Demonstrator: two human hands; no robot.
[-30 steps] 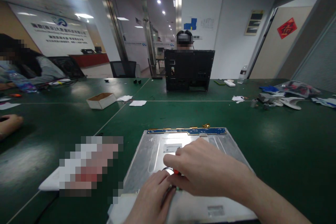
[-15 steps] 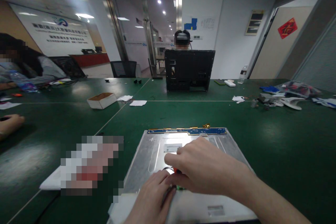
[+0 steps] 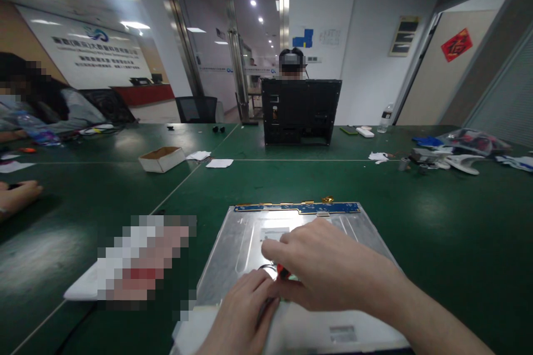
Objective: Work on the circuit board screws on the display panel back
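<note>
Green desk (image 3: 437,222) is carrying everything. I'm working on a bare LCD panel (image 3: 241,249) lying metal back up right in front of me, its blue driver board strip (image 3: 296,208) along the far edge. Across the desk a black monitor (image 3: 300,111) is standing back-side towards me, a person sitting behind it. Small cardboard box (image 3: 161,158) is sitting far left.

My right hand (image 3: 328,272) is closed, pinching a small red-tipped tool (image 3: 282,272) at mid-panel. Left hand (image 3: 244,316) is curled and pressing down just beside it; can't tell what's under it.

Since a second ago: panel hasn't shifted, right hand is barely creeping towards me. So I'm still working the same spot.
</note>
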